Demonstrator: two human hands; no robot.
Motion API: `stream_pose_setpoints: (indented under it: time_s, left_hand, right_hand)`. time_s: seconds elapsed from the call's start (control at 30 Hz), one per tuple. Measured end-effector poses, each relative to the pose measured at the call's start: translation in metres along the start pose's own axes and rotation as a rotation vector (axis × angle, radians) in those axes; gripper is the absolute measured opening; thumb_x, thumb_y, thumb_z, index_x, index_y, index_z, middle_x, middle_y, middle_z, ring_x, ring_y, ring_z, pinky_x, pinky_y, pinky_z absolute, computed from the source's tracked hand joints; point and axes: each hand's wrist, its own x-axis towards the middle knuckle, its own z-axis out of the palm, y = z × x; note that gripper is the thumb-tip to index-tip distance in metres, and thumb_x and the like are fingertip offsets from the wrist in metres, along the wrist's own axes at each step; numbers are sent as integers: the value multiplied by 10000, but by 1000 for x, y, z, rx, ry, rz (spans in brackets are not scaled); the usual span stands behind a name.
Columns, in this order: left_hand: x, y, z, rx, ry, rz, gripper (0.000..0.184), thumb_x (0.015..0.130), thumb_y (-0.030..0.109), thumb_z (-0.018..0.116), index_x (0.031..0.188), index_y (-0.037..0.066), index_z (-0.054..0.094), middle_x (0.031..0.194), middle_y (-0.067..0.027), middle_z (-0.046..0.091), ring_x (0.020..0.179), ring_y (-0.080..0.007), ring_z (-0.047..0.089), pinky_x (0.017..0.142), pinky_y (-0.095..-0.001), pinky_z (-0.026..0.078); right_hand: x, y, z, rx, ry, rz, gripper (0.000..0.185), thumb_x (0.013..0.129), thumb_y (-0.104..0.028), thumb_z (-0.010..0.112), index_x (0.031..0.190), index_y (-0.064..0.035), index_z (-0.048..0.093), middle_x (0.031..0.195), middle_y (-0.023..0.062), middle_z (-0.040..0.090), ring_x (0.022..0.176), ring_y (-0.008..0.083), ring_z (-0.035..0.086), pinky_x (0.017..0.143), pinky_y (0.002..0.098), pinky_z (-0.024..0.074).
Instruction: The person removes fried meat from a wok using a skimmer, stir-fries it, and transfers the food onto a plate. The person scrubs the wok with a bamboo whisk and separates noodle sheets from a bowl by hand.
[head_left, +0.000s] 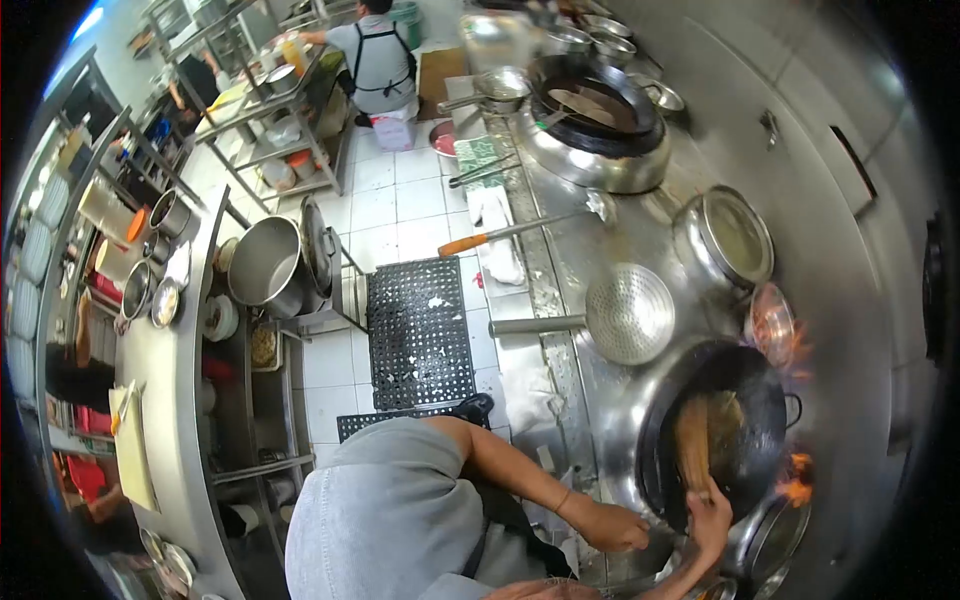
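Note:
My right hand [709, 520] is closed round the near end of a bamboo wok brush [692, 440]. The brush's fanned bristles reach down into a large dark wok [762, 425], where some murky liquid shows at the bottom. Close to the wok's near rim, my left hand [608, 527] is curled into a fist; what it grips, if anything, is hidden. A perforated skimmer [630, 313] lies on the steel range beyond the wok, its long handle pointing left.
Flames [797, 482] flare beside the wok. A metal pot [738, 238] stands near the wall. Farther along are a ladle with an orange handle [463, 245] and a second wok [600, 105]. A black rubber mat [420, 330] covers the floor; a co-worker [380, 65] is at the back.

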Motion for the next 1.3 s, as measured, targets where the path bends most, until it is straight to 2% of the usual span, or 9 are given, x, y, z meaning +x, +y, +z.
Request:
stream_pose_setpoints:
  time_s: [0.13,0.23,0.37,0.47,0.57,0.67,0.77,0.93,1.3]
  left_hand:
    - [-29,7,-68,-29,88,-102,140,844,75,541,927,-36,562,886,-207,579,881,-392,570,767,-454,450]
    - [-74,-11,-100,1,120,-150,190,865,88,541,999,-38,591,927,-212,608,907,-372,582,782,-435,460]
    - [-130,-13,-144,-63,187,-412,201,876,94,536,1004,-47,597,951,-221,620,905,-364,596,778,-431,471]
    - [-129,-8,-158,-36,323,-352,197,876,106,541,982,-52,593,962,-222,618,899,-369,599,763,-433,474]
    - [-114,-12,-163,-73,299,-328,188,873,107,537,968,-45,592,934,-218,624,885,-370,602,760,-432,469]
    - [-121,-6,-169,-7,347,-160,168,864,93,529,960,-27,598,892,-210,628,851,-366,607,739,-434,464]
    - [-137,5,-190,-107,317,-228,152,856,83,532,948,-15,603,836,-203,628,820,-361,609,720,-436,459]
    - [-137,0,-192,-60,405,-264,137,856,96,543,918,-7,608,815,-196,633,786,-359,613,698,-427,463]
    - [-138,-9,-196,-90,557,-268,153,856,116,544,913,-14,604,823,-181,633,760,-305,604,694,-388,462]
  right_hand:
    - [109,-37,24,-172,210,369,418,856,-219,632,1205,-4,551,755,105,619,581,238,605,546,383,495]
    - [127,18,45,-320,429,-94,412,852,-206,635,1204,-5,563,770,135,630,674,220,618,655,389,508]
    - [66,2,58,-233,270,-73,368,841,-244,639,1101,16,615,846,228,651,808,344,653,720,423,509]
    - [110,54,34,-428,232,274,595,855,-297,656,1350,-31,460,838,170,626,764,298,606,757,396,474]
    - [157,74,49,-594,445,379,596,838,-325,672,1316,-18,492,865,190,635,802,327,626,764,414,480]
    - [130,41,68,-281,342,36,554,818,-337,677,1221,18,539,938,240,639,901,385,628,782,464,475]
    - [56,-90,64,-329,359,-357,341,844,-427,593,938,-124,719,719,137,690,694,350,665,657,479,522]
    - [92,-36,47,-700,171,32,351,843,-428,584,961,-122,711,752,149,686,724,360,659,677,481,517]
    - [75,-7,30,-895,38,182,378,839,-430,566,1009,-117,692,824,174,678,789,382,648,722,486,506]
